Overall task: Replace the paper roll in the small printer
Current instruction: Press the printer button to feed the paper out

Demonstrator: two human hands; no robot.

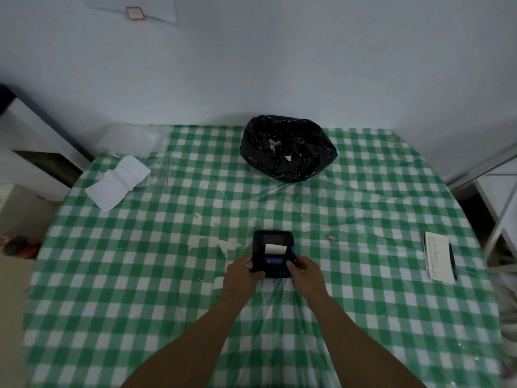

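A small black printer (272, 242) lies flat near the middle of the green-checked table (140, 275). Its lid is down and a short white paper strip (275, 249) sticks out of the slot above a blue label. My left hand (242, 273) grips the printer's near left corner, thumb on top. On the near right corner my right hand (306, 273) holds it the same way. No spare paper roll shows on the table.
A black plastic bag (288, 148) stands open at the far middle with scraps inside. Creased white paper (117, 182) lies far left beside clear plastic packaging (131, 140). A notepad (437, 257) and black pen (452, 260) lie at right.
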